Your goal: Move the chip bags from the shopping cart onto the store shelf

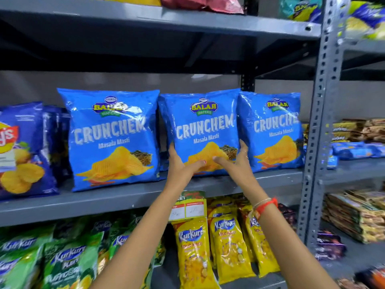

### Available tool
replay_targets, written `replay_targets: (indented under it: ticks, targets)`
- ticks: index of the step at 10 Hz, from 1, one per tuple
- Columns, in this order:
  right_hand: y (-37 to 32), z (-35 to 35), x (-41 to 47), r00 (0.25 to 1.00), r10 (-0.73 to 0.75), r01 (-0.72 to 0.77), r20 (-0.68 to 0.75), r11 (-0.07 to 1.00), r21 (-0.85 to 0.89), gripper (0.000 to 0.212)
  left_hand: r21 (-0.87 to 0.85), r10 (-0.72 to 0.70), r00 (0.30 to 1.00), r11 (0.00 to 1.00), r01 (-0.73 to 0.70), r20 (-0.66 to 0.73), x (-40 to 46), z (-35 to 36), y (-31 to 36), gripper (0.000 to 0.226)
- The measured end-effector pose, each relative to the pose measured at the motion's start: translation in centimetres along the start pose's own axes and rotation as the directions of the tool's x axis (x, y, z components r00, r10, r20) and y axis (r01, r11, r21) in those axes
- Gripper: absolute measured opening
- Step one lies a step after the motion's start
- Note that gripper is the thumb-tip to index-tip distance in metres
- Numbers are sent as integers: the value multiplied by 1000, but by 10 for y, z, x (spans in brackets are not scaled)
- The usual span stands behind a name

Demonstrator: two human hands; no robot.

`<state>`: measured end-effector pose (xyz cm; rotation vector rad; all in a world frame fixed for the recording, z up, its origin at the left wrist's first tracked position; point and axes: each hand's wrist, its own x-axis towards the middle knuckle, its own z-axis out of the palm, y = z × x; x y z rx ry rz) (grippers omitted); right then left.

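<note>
Both of my grips are on the middle blue chip bag (205,130): my left hand (180,163) cups its lower left edge with the thumb laid across the front, and my right hand (237,161) mirrors it on the lower right edge, fingers wrapped round the side and thumb on the printed chips. Neither is squeezing hard, as far as I can judge; the foil shows little denting under my fingers. This bag stands on the grey store shelf (125,197), its bottom seam at or just on the shelf deck, near the front lip. I would keep the pressure light and low on the bag, so the air cushion does not burst or the chips crush, push it gently back until it lines up with its neighbours, and let go only when it stands by itself. It is upright, long axis vertical, top seam up, printed face toward me and tilted very slightly back. Just left of it stands another bag of the same kind (112,138), nearer to me, and to the right a third one (270,130), which touches or slightly overlaps the one I hold. Further left is a darker blue bag (20,151). Below hang yellow snack packs (193,251) and green ones (62,261). No shopping cart shows.
</note>
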<state>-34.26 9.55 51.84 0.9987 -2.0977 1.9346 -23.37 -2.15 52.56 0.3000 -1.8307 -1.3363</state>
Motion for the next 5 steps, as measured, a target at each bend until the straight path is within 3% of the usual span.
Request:
replay_targets:
  ticks: [4, 5]
  targets:
    - [2, 7, 14, 999, 28, -32, 40, 994, 103, 105, 19, 56, 998, 998, -55, -40, -11, 4, -1, 108]
    - [-5, 5, 5, 995, -24, 28, -97, 999, 37, 101, 42, 65, 994, 997, -61, -92, -16, 3, 3, 107]
